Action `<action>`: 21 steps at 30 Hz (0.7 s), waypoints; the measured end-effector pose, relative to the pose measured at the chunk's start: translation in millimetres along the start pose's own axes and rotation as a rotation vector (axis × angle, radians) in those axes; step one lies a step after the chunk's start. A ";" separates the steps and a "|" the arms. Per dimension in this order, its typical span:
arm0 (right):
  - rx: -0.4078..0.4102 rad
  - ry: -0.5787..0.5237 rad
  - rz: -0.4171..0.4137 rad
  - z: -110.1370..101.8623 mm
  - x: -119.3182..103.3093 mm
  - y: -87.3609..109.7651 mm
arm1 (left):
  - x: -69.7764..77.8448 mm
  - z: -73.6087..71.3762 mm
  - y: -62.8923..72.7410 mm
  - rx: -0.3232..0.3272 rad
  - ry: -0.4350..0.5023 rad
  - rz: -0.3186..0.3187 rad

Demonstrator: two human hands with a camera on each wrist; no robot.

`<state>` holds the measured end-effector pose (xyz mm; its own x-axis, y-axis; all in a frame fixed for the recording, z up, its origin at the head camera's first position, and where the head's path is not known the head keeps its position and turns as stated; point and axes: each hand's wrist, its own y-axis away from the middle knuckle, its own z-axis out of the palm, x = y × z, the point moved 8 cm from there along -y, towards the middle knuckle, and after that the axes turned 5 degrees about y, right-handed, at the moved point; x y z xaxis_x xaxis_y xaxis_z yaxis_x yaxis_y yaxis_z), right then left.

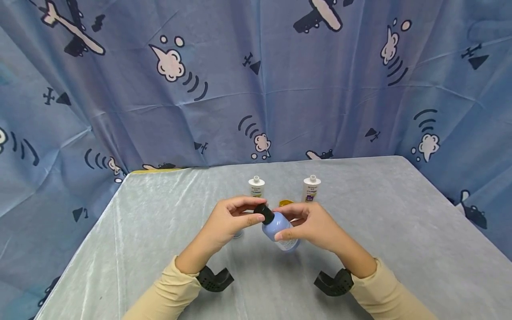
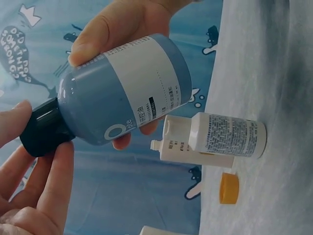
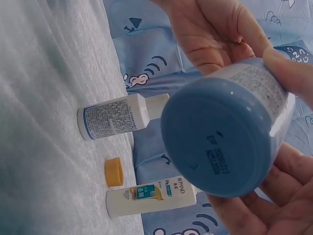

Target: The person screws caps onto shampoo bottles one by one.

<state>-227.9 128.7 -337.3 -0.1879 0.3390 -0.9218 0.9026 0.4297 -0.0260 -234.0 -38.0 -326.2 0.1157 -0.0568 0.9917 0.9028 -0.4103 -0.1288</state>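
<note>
A blue plastic bottle [image 1: 272, 228] with a black cap [image 1: 266, 214] is held tilted above the table, cap end toward the upper left. My left hand [image 1: 226, 220] pinches the cap between thumb and fingers. Around the bottle's body my right hand [image 1: 314, 225] has its thumb on the near side and its fingers behind. A white label [image 2: 142, 73] wraps the body in the left wrist view. Printed characters mark the bottle's round base [image 3: 215, 142], which faces the right wrist camera.
Two white bottles with bare necks, one left [image 1: 256, 186] and one right [image 1: 311, 189], stand behind the hands. A yellow cap [image 1: 286, 203] lies between them. A smaller white bottle [image 3: 110, 117] is mostly hidden by my left hand in the head view. A patterned blue curtain [image 1: 224, 89] hangs behind the table.
</note>
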 end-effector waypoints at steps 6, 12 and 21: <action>-0.005 0.004 0.007 -0.3 1.2 -0.4 | 1.0 1.2 0.6 -0.036 0.013 0.006; 0.007 0.024 0.017 -0.3 3.3 -1.5 | -3.0 -5.6 0.6 0.018 -0.003 -0.031; 0.016 0.033 0.010 -2.0 2.7 -2.1 | -7.9 -8.6 -3.3 0.050 -0.017 -0.056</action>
<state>-231.0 130.4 -338.9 -0.1916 0.3711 -0.9086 0.9104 0.4131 -0.0232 -241.4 -44.1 -333.6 0.0715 -0.0193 0.9973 0.9275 -0.3666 -0.0736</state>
